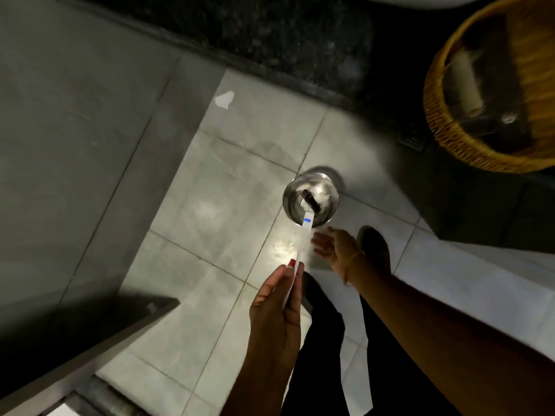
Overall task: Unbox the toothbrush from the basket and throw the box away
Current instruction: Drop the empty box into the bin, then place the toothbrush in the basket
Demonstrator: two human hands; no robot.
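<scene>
Grey tiled floor [228,205]. Nearest, your left hand [277,307] pinches a long white toothbrush box [301,244]. At 2 o'clock, your right hand [335,246] hangs open, empty. Beyond, the box's tip overlaps a steel bin [310,198]. Wicker basket [450,127] far at 1 o'clock.

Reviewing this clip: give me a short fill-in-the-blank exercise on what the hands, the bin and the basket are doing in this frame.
1. The long white toothbrush box is pinched at its near end by the ____ hand.
2. The box's far end, with a blue mark, points into the round ____ bin on the tiled floor.
3. The right hand is ____, holding nothing, beside the box.
4. The wicker basket sits at the upper ____ of the view.

Missing words: left; metal; open; right
</scene>
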